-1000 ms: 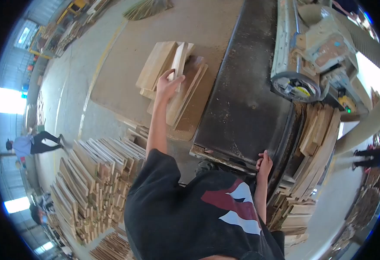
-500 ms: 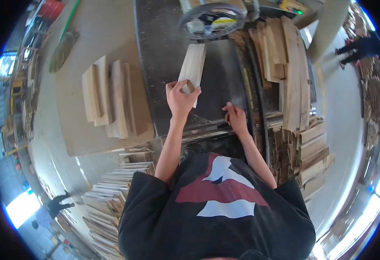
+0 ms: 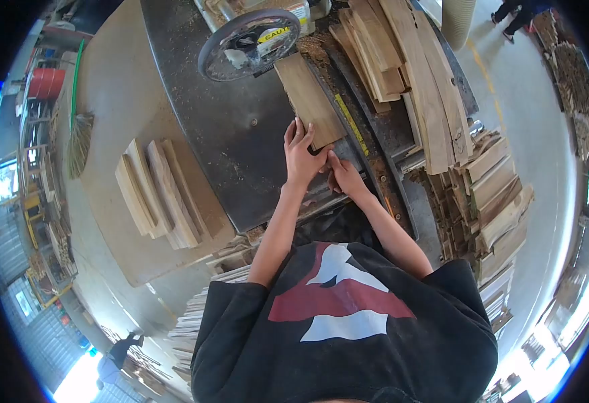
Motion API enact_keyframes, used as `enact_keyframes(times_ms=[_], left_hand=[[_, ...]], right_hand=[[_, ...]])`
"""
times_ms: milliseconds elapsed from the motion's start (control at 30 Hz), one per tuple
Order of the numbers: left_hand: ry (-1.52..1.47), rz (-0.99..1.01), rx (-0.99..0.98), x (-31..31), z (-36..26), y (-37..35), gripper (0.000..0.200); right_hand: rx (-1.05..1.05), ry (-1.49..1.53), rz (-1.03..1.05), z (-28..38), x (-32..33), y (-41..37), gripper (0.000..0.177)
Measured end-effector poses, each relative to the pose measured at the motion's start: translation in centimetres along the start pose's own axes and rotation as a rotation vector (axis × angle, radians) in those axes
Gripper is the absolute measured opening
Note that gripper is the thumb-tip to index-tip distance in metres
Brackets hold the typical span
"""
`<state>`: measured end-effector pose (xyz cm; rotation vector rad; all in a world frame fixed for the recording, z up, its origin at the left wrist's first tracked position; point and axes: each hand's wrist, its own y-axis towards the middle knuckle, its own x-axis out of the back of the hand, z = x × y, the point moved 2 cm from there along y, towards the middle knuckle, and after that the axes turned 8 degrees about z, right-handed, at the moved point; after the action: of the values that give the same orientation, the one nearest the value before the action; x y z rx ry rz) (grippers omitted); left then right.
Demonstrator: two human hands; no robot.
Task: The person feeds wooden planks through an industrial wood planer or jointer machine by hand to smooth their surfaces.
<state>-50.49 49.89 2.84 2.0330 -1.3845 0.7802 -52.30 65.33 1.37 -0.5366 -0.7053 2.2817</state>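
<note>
Wooden board (image 3: 310, 101) against left fingers (image 3: 298, 129), just beyond right fingers (image 3: 335, 162)

the board (image 3: 311, 101) now lies by the yellow scale (image 3: 352, 125), the right hand (image 3: 348, 177) now beside the left hand (image 3: 301, 161).

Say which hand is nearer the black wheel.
Left. The left hand is at the board, short of the wheel; the right hand is farther back, by the board's near end.

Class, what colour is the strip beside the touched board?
The strip is yellow, best seen in head view.
</note>
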Motion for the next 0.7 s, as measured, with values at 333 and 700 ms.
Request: enact_keyframes(times_ms=[333,700], left_hand=[[0.036,0.001,0.004,1.6,3.7,5.2,0.071],[0.059,-0.143,-0.062,2.7,7.8,12.6,0.062]], right_hand=[[-0.096,0.018,-0.029,0.2,-0.3,-0.1,0.073],[-0.108,0.013,-0.063,1.1,-0.6,-0.2,0.071]])
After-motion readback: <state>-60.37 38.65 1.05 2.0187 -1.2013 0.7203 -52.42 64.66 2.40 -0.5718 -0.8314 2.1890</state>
